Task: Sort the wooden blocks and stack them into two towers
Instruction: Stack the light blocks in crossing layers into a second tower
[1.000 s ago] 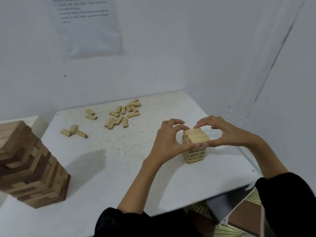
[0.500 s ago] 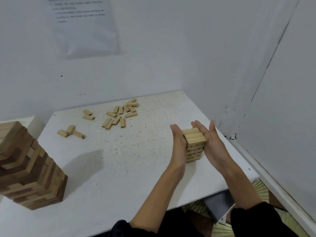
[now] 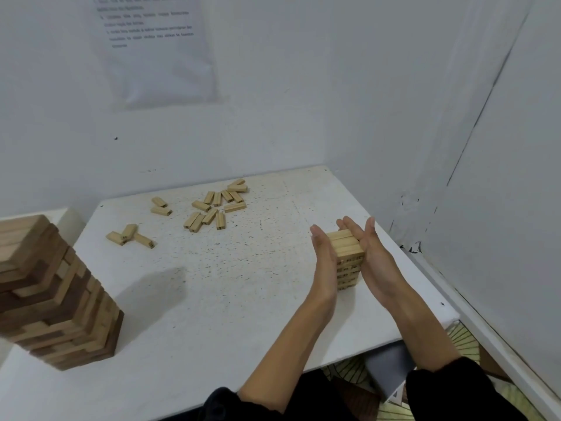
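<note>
A small tower of pale wooden blocks (image 3: 346,247) stands near the right edge of the white table (image 3: 230,287). My left hand (image 3: 324,262) presses flat against its left side with straight fingers. My right hand (image 3: 372,256) presses flat against its right side. Several loose pale blocks (image 3: 212,206) lie scattered at the back of the table, with two more (image 3: 161,206) to their left and three (image 3: 130,235) further left. A large tower of bigger light and dark blocks (image 3: 51,296) stands at the left.
Walls close the table in at the back and on the right. A paper sheet (image 3: 154,47) hangs on the back wall. The table's front right corner drops off near my right forearm, with a patterned floor and a grey object below.
A second ago my fingers curled around the top of the small tower. They then straightened, and both palms now press flat on its two sides. The hands barely moved in the last half second.
</note>
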Demonstrator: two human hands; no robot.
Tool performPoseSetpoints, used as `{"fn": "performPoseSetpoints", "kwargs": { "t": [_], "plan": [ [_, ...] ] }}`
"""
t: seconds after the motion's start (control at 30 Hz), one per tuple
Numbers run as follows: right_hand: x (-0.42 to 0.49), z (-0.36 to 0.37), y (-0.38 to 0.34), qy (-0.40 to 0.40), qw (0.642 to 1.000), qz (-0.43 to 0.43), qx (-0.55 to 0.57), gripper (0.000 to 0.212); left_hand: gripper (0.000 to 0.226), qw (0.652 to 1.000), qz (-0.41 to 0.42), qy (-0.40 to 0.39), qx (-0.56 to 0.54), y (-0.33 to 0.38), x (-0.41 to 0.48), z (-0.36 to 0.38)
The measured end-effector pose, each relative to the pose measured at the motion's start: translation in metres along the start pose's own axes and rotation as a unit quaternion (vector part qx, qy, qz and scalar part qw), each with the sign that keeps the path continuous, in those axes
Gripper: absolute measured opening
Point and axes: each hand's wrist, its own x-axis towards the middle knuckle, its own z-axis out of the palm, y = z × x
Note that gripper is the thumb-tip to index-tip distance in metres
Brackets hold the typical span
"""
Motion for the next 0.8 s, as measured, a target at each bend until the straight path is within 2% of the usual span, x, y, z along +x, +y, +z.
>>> {"fn": "performPoseSetpoints", "kwargs": {
  "t": [0.2, 0.23, 0.3, 0.33, 0.43, 0.57, 0.7, 0.8],
  "plan": [
    [0.007, -0.011, -0.002, 0.015, 0.999, -0.020, -0.033, 0.076, 0.035, 0.999, 0.021, 0.030, 0.009, 0.004, -0.002, -0.007],
    [0.009, -0.015, -0.005, 0.022, 0.998, -0.031, -0.056, 0.074, 0.044, 0.999, 0.029, 0.036, 0.014, 0.004, -0.001, -0.012],
    [0.014, -0.022, -0.015, 0.027, 0.993, -0.047, -0.101, 0.064, 0.091, 0.998, 0.035, 0.046, 0.033, 0.004, 0.006, -0.025],
    [0.018, -0.024, -0.022, 0.021, 0.991, -0.049, -0.123, 0.056, 0.100, 0.996, 0.037, 0.061, 0.046, 0.006, 0.008, -0.031],
    [0.032, -0.020, -0.044, -0.006, 0.985, -0.045, -0.165, 0.035, 0.063, 0.989, 0.075, 0.116, 0.059, 0.015, 0.018, -0.055],
    [0.046, 0.019, -0.062, 0.005, 0.981, -0.072, -0.180, 0.039, 0.046, 0.970, 0.138, 0.178, 0.095, 0.034, 0.030, -0.098],
    [0.063, 0.084, -0.048, 0.001, 0.982, -0.107, -0.156, 0.036, 0.026, 0.921, 0.214, 0.279, 0.166, 0.040, 0.042, -0.157],
    [0.086, 0.130, -0.012, -0.009, 0.980, -0.103, -0.168, 0.035, 0.024, 0.873, 0.205, 0.364, 0.252, 0.031, 0.049, -0.203]
  ]
}}
